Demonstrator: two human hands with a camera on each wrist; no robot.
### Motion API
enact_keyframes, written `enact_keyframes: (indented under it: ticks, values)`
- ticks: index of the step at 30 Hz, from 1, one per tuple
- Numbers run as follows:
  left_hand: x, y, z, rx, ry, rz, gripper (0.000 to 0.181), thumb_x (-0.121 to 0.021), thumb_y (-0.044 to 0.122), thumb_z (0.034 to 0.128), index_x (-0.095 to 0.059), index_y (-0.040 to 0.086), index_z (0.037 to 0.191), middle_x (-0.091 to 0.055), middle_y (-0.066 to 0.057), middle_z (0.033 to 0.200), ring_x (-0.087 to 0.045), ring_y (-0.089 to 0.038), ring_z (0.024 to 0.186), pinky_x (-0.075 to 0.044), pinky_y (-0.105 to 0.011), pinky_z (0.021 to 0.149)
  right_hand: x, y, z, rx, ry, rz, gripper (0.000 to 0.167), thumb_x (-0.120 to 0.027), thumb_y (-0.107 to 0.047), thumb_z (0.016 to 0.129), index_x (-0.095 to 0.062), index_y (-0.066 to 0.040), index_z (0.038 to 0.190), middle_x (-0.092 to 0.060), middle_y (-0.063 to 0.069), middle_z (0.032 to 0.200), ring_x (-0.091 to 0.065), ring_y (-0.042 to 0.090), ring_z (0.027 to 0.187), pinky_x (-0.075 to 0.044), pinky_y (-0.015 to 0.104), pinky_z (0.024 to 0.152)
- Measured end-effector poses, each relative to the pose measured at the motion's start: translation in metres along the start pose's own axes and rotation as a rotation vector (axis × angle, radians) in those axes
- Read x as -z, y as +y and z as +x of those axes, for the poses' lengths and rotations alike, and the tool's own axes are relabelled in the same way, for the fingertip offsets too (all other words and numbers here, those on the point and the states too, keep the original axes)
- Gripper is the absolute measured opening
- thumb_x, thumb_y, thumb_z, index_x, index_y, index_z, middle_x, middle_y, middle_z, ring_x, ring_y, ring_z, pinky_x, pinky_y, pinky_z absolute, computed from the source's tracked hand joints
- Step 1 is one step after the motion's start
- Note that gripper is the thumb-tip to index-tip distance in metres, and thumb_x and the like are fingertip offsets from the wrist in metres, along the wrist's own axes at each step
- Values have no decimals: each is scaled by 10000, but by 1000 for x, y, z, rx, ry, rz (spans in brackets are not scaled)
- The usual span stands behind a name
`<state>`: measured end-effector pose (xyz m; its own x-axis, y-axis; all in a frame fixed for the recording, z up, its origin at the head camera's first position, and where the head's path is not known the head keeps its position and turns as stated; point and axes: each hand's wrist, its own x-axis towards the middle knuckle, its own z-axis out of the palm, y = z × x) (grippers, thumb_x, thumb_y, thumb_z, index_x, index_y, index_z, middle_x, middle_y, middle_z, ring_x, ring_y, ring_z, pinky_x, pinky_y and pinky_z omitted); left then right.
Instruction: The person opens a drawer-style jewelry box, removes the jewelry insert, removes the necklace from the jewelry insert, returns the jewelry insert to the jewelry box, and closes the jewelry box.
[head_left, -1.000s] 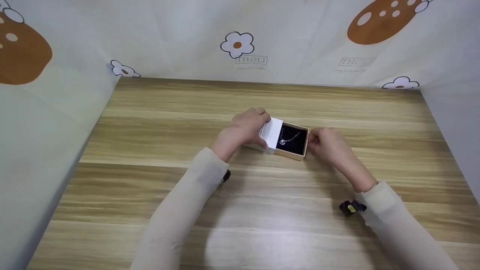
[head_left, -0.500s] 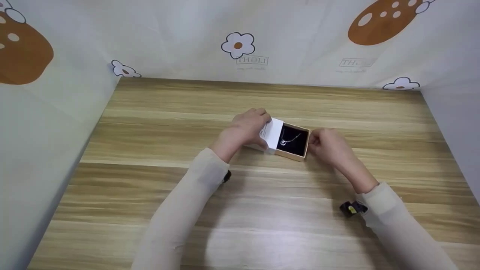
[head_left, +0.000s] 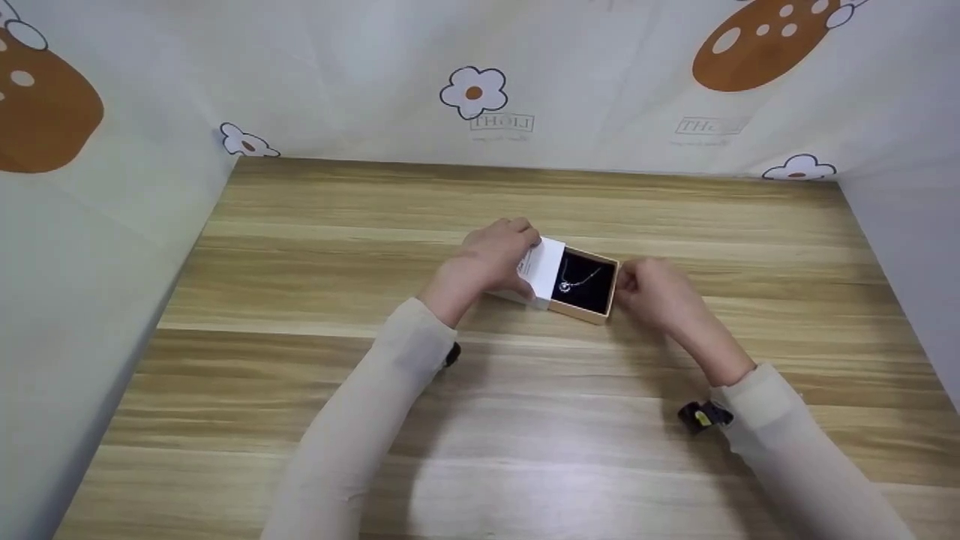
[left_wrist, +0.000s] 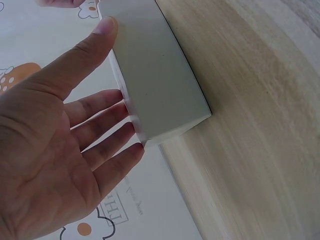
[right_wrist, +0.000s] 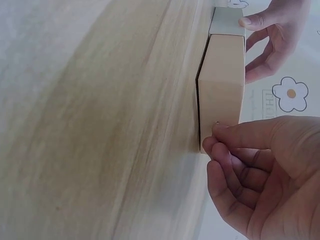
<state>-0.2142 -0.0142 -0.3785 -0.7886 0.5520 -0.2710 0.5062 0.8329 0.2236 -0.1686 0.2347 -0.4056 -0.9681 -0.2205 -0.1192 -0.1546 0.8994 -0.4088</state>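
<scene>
A small jewellery box lies on the table, its kraft-coloured drawer (head_left: 577, 313) pulled partway out of a white sleeve (head_left: 551, 264). Inside the drawer, a silver necklace (head_left: 565, 286) with a round pendant rests on black padding. My left hand (head_left: 495, 255) grips the sleeve from above, thumb on the near side and fingers over the far side; the left wrist view shows the sleeve's plain side (left_wrist: 155, 75). At the drawer's outer end, my right hand (head_left: 656, 291) has thumb and forefinger pinched together by a small hole; whatever they pinch is hidden.
The box stands on a wood-grain table (head_left: 337, 247). A pale patterned cloth (head_left: 360, 82) with flowers and brown shapes rises behind and at the sides. A black wrist device (head_left: 703, 416) sits on the right sleeve cuff.
</scene>
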Motion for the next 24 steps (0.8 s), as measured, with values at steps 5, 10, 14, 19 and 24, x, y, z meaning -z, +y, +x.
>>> enact_keyframes:
  ticks: [5,10,14,19,24]
  values:
    - [-1,-1,1,5,2,2,814,-853,431,745,-499,111,1404,-487,-53,1432,-468,-254,1328,-456,-400,1086,5,0,-1,3,-22,-2,78,-696,-125,869,-702,-47,875,-702,116,827,-622,245,753,-512,417,701]
    - [-1,0,1,13,4,-4,807,-852,436,743,-502,115,1396,-492,-49,1423,-471,-251,1326,-463,-418,1074,12,-1,-1,-3,-38,3,80,-694,-114,868,-709,-48,911,-724,134,874,-659,258,802,-541,423,735]
    - [-1,0,0,10,-2,9,813,-847,448,744,-498,118,1400,-497,-52,1410,-476,-254,1318,-469,-413,1067,17,-4,0,-15,-43,7,95,-656,-84,869,-709,-45,937,-720,152,919,-666,286,856,-551,452,772]
    - [0,0,0,5,4,5,807,-852,438,742,-504,114,1394,-506,-56,1400,-483,-256,1313,-474,-416,1063,21,-8,2,-18,-36,0,106,-644,-101,894,-705,-44,961,-722,164,956,-669,310,882,-544,470,786]
    - [-1,0,1,3,3,14,809,-848,446,748,-501,117,1400,-505,-53,1405,-485,-251,1312,-473,-402,1069,25,-12,3,0,6,-17,106,-643,-114,896,-703,-46,951,-729,158,942,-666,308,848,-529,467,755]
